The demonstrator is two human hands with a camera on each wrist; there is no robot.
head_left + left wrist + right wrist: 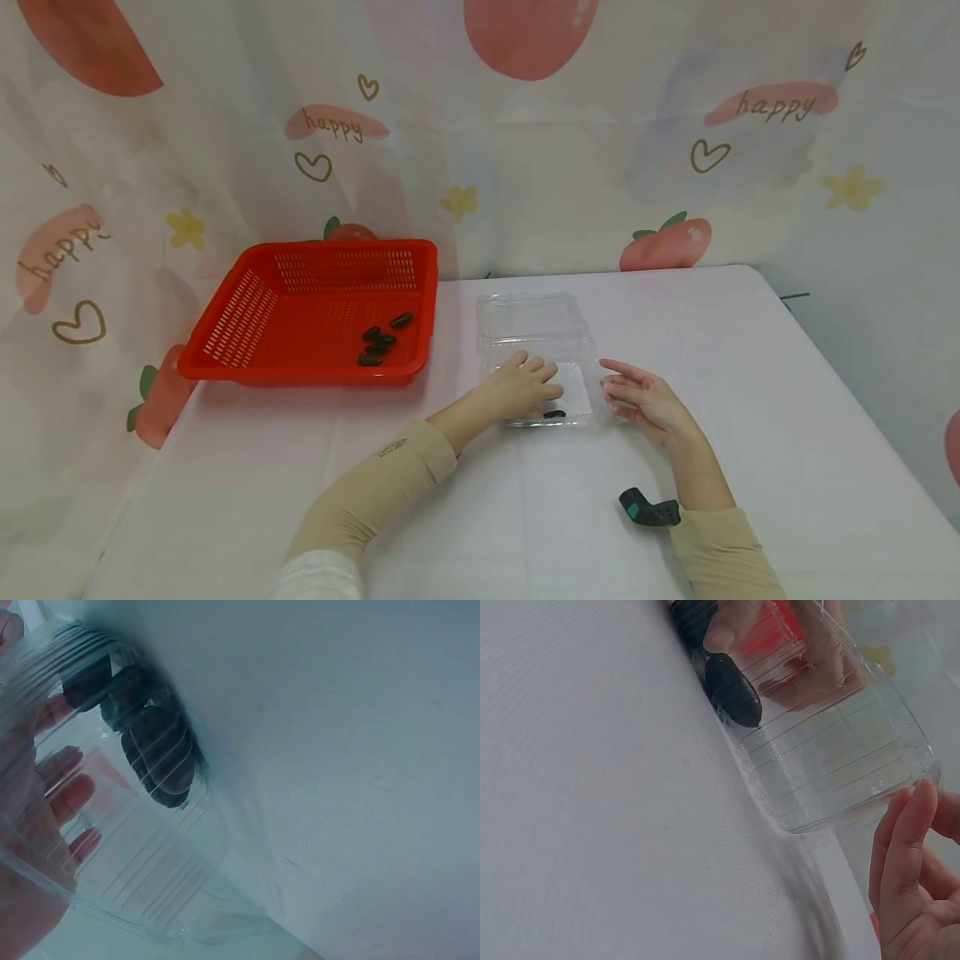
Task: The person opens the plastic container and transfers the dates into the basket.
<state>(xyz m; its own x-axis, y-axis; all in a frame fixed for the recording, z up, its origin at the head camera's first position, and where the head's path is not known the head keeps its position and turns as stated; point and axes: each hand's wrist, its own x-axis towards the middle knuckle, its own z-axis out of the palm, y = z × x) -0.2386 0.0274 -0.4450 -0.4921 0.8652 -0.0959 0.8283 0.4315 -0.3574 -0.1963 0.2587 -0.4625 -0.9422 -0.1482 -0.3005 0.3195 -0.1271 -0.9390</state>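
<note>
A clear plastic hinged box [576, 387] lies on the white table with its lid folded back. My left hand [519, 388] reaches over its near half with fingers spread. Inside, along the near wall, lie several dark, glossy oval pieces [159, 754]; their kind is not plain. One dark piece [554, 414] shows below my left fingers. In the right wrist view the left thumb [731, 626] is against or very near a dark piece [733, 690]. At the box's right side, my right hand [647, 402] has loosely extended fingers, the fingertips [924, 791] at the rim.
A red slotted basket [315, 377] stands on the left, with several dark oval pieces [377, 350] in its right part. A black bent object [651, 510] is beside the right forearm. A printed curtain [555, 167] hangs behind the table [712, 333].
</note>
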